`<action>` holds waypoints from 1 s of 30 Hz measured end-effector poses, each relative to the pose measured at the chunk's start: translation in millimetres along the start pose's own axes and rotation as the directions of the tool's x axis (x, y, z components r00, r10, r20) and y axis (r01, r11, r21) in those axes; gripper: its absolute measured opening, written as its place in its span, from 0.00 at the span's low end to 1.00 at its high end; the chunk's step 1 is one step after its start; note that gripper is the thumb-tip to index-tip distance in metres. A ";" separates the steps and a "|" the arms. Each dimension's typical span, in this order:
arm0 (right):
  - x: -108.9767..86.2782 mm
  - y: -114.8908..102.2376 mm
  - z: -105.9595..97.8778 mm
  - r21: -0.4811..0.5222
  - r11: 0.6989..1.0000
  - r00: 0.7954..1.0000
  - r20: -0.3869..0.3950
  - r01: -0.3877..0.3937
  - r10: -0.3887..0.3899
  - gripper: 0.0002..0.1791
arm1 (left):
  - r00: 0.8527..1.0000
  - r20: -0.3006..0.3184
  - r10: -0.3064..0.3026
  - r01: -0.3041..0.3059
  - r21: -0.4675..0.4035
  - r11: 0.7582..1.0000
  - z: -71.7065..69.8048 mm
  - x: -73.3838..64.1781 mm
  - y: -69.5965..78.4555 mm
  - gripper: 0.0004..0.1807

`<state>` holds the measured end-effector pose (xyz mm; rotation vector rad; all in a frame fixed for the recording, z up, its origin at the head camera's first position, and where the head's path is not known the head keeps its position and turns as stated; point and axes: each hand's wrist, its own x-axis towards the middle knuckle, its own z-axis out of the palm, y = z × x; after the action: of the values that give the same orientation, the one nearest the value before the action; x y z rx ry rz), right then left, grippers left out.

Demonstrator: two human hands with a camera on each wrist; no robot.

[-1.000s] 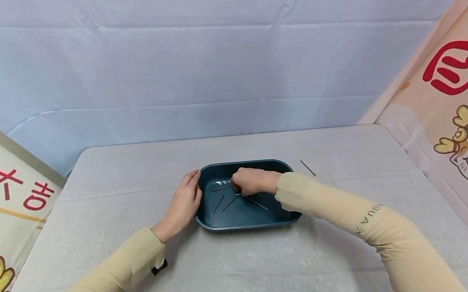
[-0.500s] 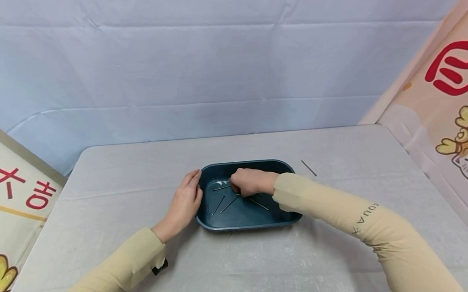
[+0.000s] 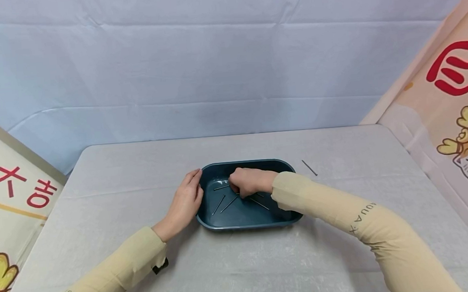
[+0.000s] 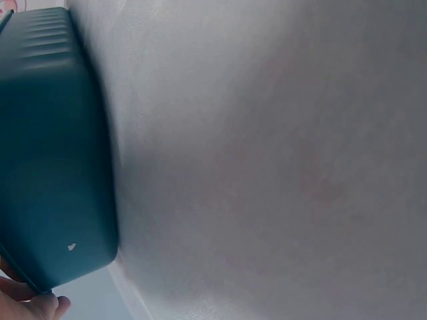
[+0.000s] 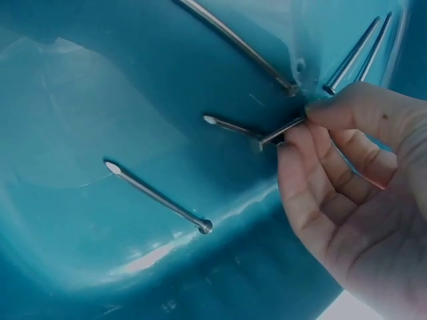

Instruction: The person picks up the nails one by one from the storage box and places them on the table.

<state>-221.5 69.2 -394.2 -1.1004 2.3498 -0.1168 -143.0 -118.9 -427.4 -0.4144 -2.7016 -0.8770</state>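
Item, nails: we pinch one nail [image 5: 280,131] with our right hand [image 3: 247,181] inside the teal tray [image 3: 223,222]; left hand [image 3: 184,200] lies flat against its wall; several nails remain inside, one nail [image 3: 309,168] on the table [image 3: 117,182]

From my head camera the light is even and soft, with faint shadows under the sleeves and wide-angle bending at the frame edges. My left wrist view is blurred and washed out. My right wrist view shows glare patches on the glossy teal plastic tray [image 5: 133,100].
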 end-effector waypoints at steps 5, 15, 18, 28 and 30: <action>-1.8 0.3 -3.0 -0.020 1.000 1.000 -0.017 0.003 -0.004 0.07 | 1.000 0.001 0.005 -0.005 -0.008 1.000 0.1 0.4 0.4 0.22; -11.7 -2.1 -17.3 -0.024 1.000 0.999 -0.032 -0.010 0.009 0.09 | 1.000 -0.008 0.016 -0.016 -0.015 1.000 1.6 0.1 -1.2 0.22; -12.6 -1.7 -19.4 -0.028 0.999 0.999 -0.031 -0.029 0.028 0.09 | 1.000 -0.011 0.019 -0.020 -0.011 1.000 1.3 -0.2 -1.1 0.22; -15.9 -1.2 -22.3 -0.032 0.999 0.999 -0.037 -0.028 0.026 0.10 | 1.000 0.002 0.010 -0.010 -0.004 1.000 1.3 -0.4 -0.6 0.22; -16.7 -0.6 -23.3 -0.037 0.999 0.999 -0.045 -0.019 0.017 0.10 | 1.000 0.005 0.005 -0.005 -0.006 1.000 1.4 -0.4 -0.9 0.22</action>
<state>-224.1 77.7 -366.9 -1.1047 2.4105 -0.0923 -143.2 -118.9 -429.1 -0.4253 -2.7013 -0.8837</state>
